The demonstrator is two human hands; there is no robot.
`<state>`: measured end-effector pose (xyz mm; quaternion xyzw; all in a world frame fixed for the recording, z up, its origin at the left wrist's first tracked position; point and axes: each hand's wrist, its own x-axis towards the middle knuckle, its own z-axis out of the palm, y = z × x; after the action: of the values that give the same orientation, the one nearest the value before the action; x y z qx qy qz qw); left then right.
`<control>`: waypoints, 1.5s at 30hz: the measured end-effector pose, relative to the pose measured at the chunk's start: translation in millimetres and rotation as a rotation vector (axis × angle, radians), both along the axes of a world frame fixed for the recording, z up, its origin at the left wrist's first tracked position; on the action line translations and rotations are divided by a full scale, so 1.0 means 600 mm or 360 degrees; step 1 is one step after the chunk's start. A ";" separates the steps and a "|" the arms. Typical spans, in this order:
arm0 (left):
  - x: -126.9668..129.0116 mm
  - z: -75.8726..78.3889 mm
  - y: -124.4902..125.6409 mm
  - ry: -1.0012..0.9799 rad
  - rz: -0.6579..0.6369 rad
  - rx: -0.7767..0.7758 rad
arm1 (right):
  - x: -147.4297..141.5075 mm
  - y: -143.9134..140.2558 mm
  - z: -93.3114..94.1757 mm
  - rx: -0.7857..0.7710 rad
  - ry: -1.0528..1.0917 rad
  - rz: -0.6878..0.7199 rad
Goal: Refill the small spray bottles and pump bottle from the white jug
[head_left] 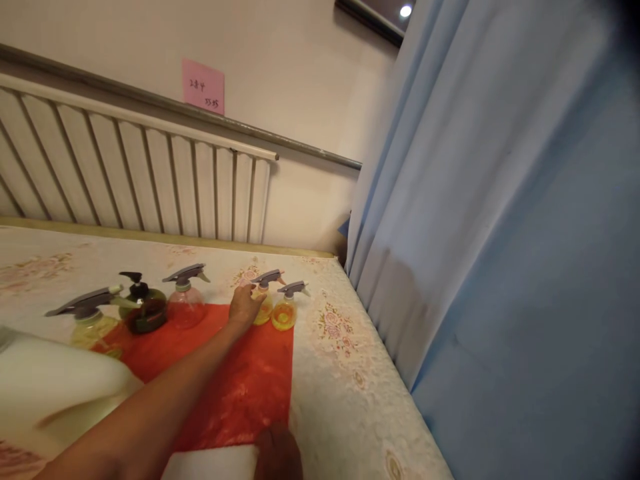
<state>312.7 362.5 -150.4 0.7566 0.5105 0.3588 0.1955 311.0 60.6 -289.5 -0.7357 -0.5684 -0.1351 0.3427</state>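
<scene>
- Head view, mid-frame: left hand [244, 308] at the end of a long bare forearm coming up from the lower left, set against a yellow spray bottle [264, 303]; fingers curled round its body, thumb side hidden, so can't tell how firm the grip is.
- That bottle stands upright at the far edge of a red cloth [240, 380], grey trigger head pointing right.
- Just beside it, to the right: second yellow bottle [285, 312], same type, upright, not touched.
- Left of the hand, in a row: pink clear sprayer [184, 303], dark pump bottle [145, 310], then a pale yellow sprayer [93, 323] near the left edge.
- Bottom centre: right hand [277, 457], dim and partly cut off by the frame edge, resting at the corner of a white pad [215, 463]; finger state can't tell.
- Lower left: white foam block [55, 387], blurred.
- All on a floral bedspread [345, 373].
- Upper left: white radiator [135, 180], pink note [203, 86] on the wall above.
- Right half: blue curtain [500, 233].
</scene>
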 end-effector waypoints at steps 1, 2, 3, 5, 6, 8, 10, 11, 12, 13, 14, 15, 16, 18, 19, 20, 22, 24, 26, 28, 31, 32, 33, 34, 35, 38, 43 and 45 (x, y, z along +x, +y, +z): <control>-0.008 -0.002 -0.006 0.0002 0.0010 -0.0015 | -0.001 0.000 0.003 0.0009 0.0000 0.0000; -0.016 -0.004 -0.014 0.0006 0.0012 -0.0031 | -0.002 0.000 0.006 0.0024 0.0001 0.0003; -0.027 -0.007 -0.024 0.0011 0.0001 -0.0047 | -0.002 -0.001 0.011 0.0036 0.0002 0.0007; -0.052 -0.016 -0.050 0.0022 -0.0065 -0.0082 | -0.003 -0.004 0.021 0.0046 0.0006 0.0029; -0.067 -0.022 -0.067 0.0025 -0.0114 -0.0097 | -0.003 -0.007 0.026 0.0042 0.0005 0.0043; -0.102 -0.036 -0.110 0.0016 -0.0216 -0.0116 | -0.003 -0.011 0.035 0.0011 0.0018 0.0074; -0.144 -0.053 -0.161 -0.0008 -0.0293 -0.0111 | -0.001 -0.014 0.041 -0.0019 0.0032 0.0114; -0.166 -0.062 -0.189 -0.0024 -0.0320 -0.0107 | -0.001 -0.015 0.042 -0.0015 0.0031 0.0128; -0.190 -0.070 -0.218 -0.0037 -0.0340 -0.0107 | 0.000 -0.015 0.043 0.0002 0.0026 0.0138; -0.213 -0.079 -0.246 -0.0050 -0.0352 -0.0104 | 0.001 -0.015 0.042 0.0023 0.0016 0.0148; -0.236 -0.089 -0.274 -0.0066 -0.0353 -0.0099 | 0.001 -0.015 0.041 0.0043 0.0005 0.0158; -0.259 -0.098 -0.301 -0.0080 -0.0324 -0.0091 | 0.001 -0.015 0.039 0.0057 -0.0003 0.0163; -0.280 -0.109 -0.326 -0.0086 -0.0287 -0.0087 | 0.002 -0.014 0.037 0.0070 -0.0007 0.0167; -0.318 -0.132 -0.369 -0.0136 -0.0183 -0.0066 | 0.002 -0.015 0.029 0.0093 0.0009 0.0179; -0.333 -0.144 -0.388 -0.0148 -0.0129 -0.0047 | 0.002 -0.015 0.024 0.0120 0.0022 0.0183; -0.346 -0.156 -0.404 -0.0151 -0.0116 -0.0039 | 0.002 -0.016 0.020 0.0155 0.0034 0.0186; -0.363 -0.178 -0.428 -0.0129 -0.0082 0.0011 | 0.002 -0.017 0.013 0.0215 0.0048 0.0194; -0.371 -0.192 -0.445 -0.0082 -0.0059 0.0072 | 0.002 -0.017 0.011 0.0236 0.0052 0.0208; -0.372 -0.197 -0.455 -0.0020 -0.0072 0.0134 | 0.001 -0.018 0.014 0.0221 0.0070 0.0237; -0.370 -0.196 -0.460 0.0048 -0.0098 0.0188 | 0.001 -0.019 0.021 0.0193 0.0117 0.0258; -0.368 -0.195 -0.465 0.0152 -0.0091 0.0248 | 0.000 -0.019 0.028 0.0149 0.0210 0.0279; -0.367 -0.196 -0.466 0.0179 -0.0079 0.0263 | 0.000 -0.019 0.028 0.0150 0.0230 0.0287; -0.367 -0.198 -0.467 0.0200 -0.0062 0.0276 | 0.000 -0.019 0.027 0.0163 0.0240 0.0297; -0.367 -0.200 -0.468 0.0212 -0.0042 0.0289 | 0.001 -0.019 0.026 0.0178 0.0244 0.0305; -0.366 -0.202 -0.468 0.0216 -0.0022 0.0300 | 0.001 -0.019 0.024 0.0189 0.0245 0.0313; -0.365 -0.207 -0.469 0.0221 0.0014 0.0306 | 0.003 -0.020 0.021 0.0177 0.0253 0.0332; -0.364 -0.209 -0.469 0.0241 0.0012 0.0291 | 0.005 -0.019 0.019 0.0182 0.0256 0.0329; -0.363 -0.212 -0.469 0.0226 0.0009 0.0294 | 0.005 -0.019 0.018 0.0190 0.0245 0.0328</control>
<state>94.7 81.2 -277.4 0.7936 0.4899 0.3502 0.0874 314.2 49.3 -278.5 -0.6599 -0.6039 -0.0759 0.4406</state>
